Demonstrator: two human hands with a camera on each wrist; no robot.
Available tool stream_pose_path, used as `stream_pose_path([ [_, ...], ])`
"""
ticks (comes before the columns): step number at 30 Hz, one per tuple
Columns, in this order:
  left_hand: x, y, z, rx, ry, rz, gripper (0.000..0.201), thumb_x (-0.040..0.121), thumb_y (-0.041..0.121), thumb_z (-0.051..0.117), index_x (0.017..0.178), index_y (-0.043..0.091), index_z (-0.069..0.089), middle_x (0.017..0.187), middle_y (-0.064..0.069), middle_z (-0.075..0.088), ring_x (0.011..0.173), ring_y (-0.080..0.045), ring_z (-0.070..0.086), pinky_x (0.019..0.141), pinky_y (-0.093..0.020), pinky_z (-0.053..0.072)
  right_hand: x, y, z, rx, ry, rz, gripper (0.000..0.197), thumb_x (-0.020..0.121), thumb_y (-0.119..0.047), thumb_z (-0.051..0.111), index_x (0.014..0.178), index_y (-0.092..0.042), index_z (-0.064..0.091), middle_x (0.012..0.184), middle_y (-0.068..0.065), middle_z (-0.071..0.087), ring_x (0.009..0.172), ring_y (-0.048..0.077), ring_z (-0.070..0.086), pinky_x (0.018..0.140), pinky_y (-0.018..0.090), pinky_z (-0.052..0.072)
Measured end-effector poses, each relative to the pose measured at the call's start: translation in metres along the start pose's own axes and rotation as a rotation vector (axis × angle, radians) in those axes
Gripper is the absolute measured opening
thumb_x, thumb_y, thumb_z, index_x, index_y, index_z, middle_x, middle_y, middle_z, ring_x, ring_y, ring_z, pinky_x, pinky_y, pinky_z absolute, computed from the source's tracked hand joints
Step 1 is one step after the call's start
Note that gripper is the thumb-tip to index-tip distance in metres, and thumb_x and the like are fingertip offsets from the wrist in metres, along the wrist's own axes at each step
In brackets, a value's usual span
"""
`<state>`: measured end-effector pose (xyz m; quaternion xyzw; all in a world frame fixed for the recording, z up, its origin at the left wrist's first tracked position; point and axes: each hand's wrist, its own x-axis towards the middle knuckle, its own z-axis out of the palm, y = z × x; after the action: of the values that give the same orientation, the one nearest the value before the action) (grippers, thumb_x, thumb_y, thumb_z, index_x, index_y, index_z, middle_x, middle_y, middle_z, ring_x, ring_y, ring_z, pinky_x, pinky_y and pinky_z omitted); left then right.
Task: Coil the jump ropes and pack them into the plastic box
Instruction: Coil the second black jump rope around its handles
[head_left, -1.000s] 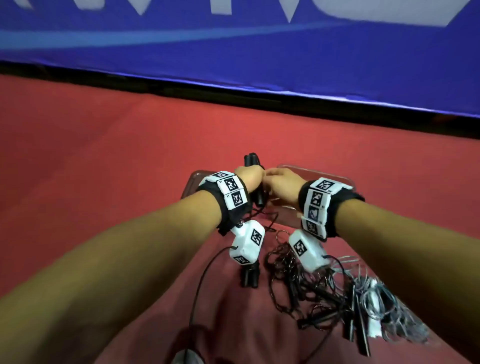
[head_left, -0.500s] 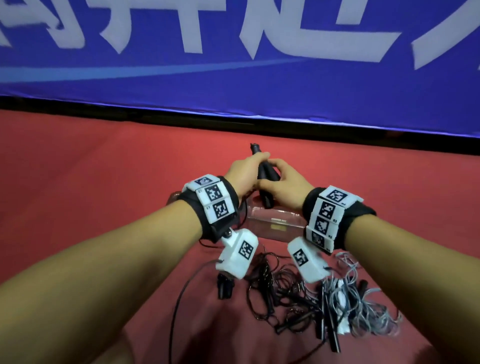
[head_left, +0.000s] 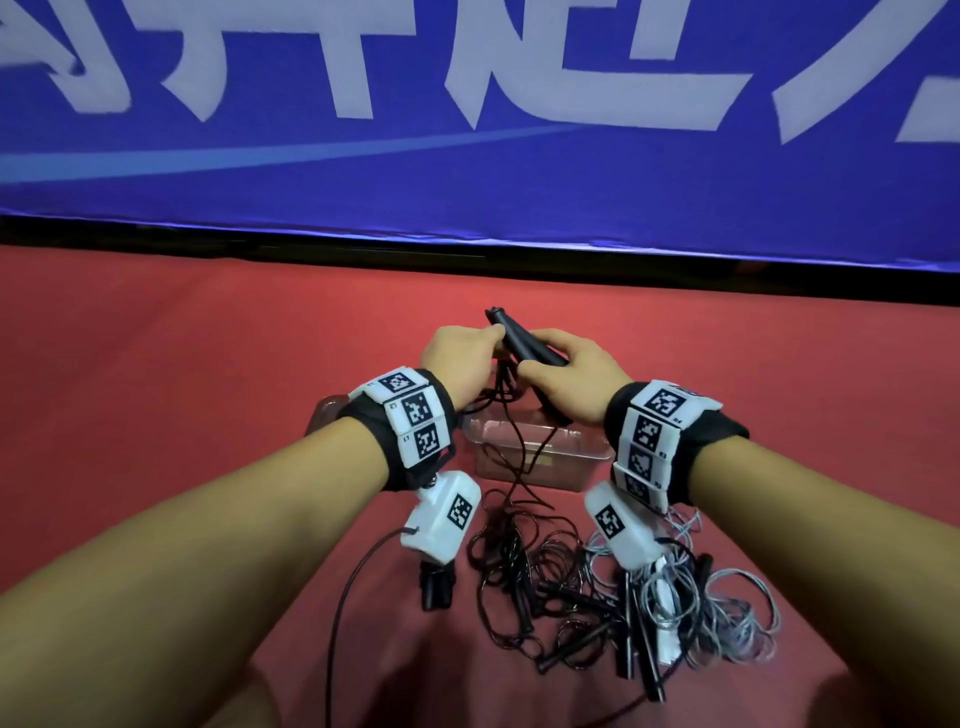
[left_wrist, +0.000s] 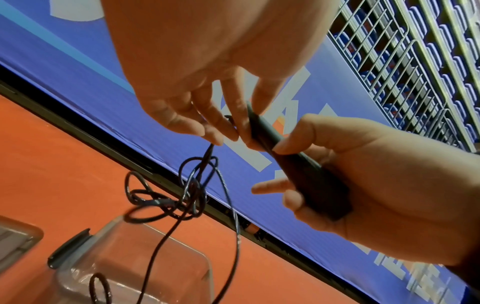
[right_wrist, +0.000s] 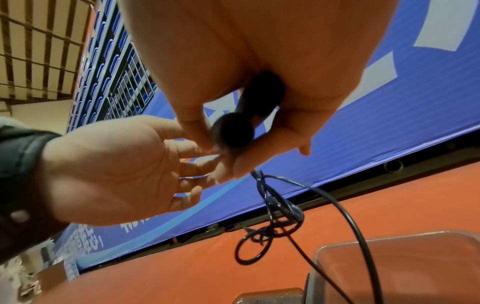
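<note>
Two black handles (head_left: 524, 345) sit bunched in your right hand (head_left: 571, 382), fingers wrapped round them above the plastic box (head_left: 535, 457); from the right wrist camera their round butt ends (right_wrist: 233, 131) show stacked between thumb and fingers. Your left hand (head_left: 460, 358) is up against the narrow end of the handles, fingertips (left_wrist: 228, 133) pinching the black cord (left_wrist: 205, 156) right where it leaves them. Below that pinch the cord hangs in a loose tangle of loops (left_wrist: 182, 197) over the box, and one strand drops down across the box's front wall to the red floor (head_left: 182, 389). Another black handle (left_wrist: 68, 248) lies by the box's rim, seen from the left wrist. Nearer you than the box, more ropes lie heaped on the floor: a black tangle (head_left: 545, 582) and beside it a grey one (head_left: 727, 603).
</note>
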<state>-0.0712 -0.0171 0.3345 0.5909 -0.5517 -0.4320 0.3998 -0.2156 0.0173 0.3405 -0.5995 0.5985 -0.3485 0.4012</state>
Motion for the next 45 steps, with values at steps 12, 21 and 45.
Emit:
stream_pose_path([
  [12,0.004,0.004,-0.004,-0.290,0.053,0.105,0.011,0.101,0.022,0.049,0.098,0.019,0.059,0.094,-0.004,0.065,0.099,-0.027,0.064,0.100,-0.045,0.050,-0.002,-0.003,-0.004,0.402,-0.076,-0.037,0.023,0.091,-0.009,0.063,0.107,-0.023,0.071,0.063,0.004,0.055,0.038,0.014,0.049,0.039,0.019,0.035],
  [21,-0.001,-0.001,-0.003,-0.134,-0.197,0.106,0.019,0.103,0.006,0.049,0.087,0.009,0.058,0.066,-0.007,0.062,0.059,-0.019,0.060,0.063,-0.030,0.050,0.001,-0.007,-0.005,0.443,-0.006,-0.128,0.036,0.091,-0.018,0.072,0.124,-0.014,0.060,0.065,0.001,0.059,0.042,0.012,0.052,0.039,0.020,0.038],
  [45,0.003,0.001,-0.001,-0.223,-0.161,-0.036,0.048,0.094,0.052,0.063,0.066,0.016,0.048,0.052,0.004,0.039,0.040,-0.012,0.038,0.044,-0.023,0.034,0.000,0.004,-0.009,0.369,-0.220,-0.056,0.067,0.094,-0.002,0.063,0.146,-0.037,0.041,0.080,0.009,0.072,0.055,0.023,0.067,0.048,0.027,0.055],
])
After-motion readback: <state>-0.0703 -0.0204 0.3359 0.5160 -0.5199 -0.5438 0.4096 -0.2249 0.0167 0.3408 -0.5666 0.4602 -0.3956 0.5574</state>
